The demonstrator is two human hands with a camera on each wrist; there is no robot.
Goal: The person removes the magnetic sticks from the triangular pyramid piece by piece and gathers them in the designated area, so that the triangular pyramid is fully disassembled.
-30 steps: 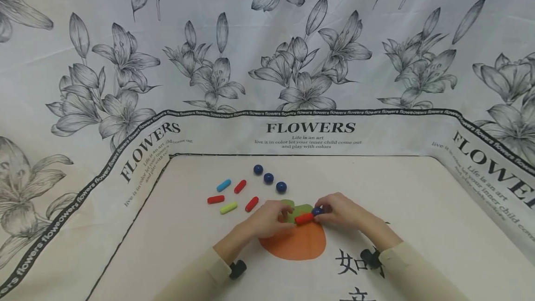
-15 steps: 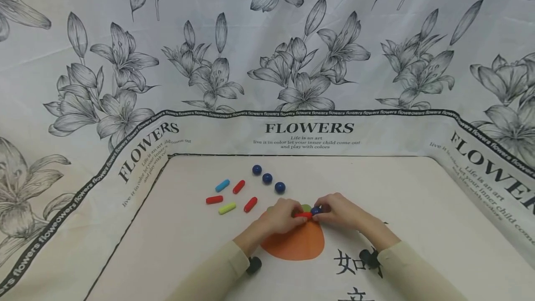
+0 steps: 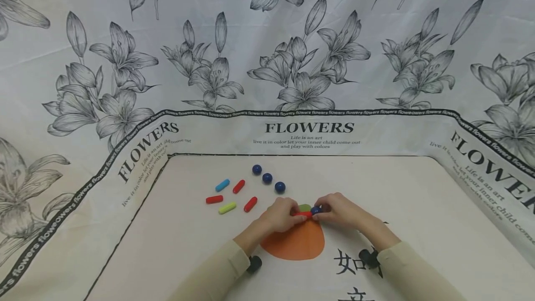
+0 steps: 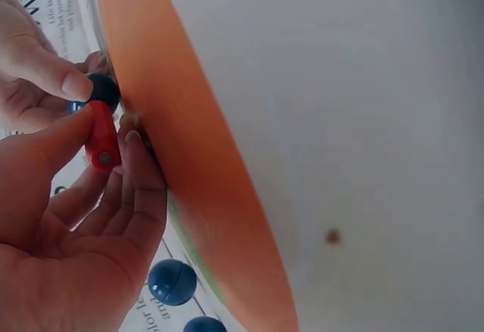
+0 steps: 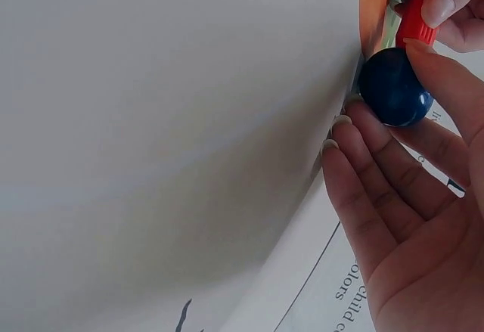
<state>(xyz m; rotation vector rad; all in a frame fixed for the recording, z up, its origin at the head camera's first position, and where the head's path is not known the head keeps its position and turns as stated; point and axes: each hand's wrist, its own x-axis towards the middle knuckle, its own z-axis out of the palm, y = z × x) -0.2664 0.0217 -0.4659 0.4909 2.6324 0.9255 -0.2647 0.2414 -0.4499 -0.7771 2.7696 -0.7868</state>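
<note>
Over the orange printed shape (image 3: 294,244), my left hand (image 3: 281,215) pinches a short red rod (image 4: 103,137) between thumb and fingers. A round metal tip shows on the rod's near end in the left wrist view. My right hand (image 3: 337,210) pinches a dark blue ball (image 5: 395,88) with thumb and fingertips, its other fingers extended close to the table. Ball and rod meet end to end between the two hands. Part of the rod is covered by the left fingers in the head view.
Left of the hands lie three red rods, one being this red rod (image 3: 251,204), plus a yellow-green rod (image 3: 227,207) and a light blue rod (image 3: 222,185). Three blue balls, including this ball (image 3: 280,187), form a slanting row behind. A flower-printed cloth (image 3: 309,87) rises at the back.
My left hand has moved right and closed its fingers on the red rod, covering more of it. The right hand stays in place with the blue ball.
</note>
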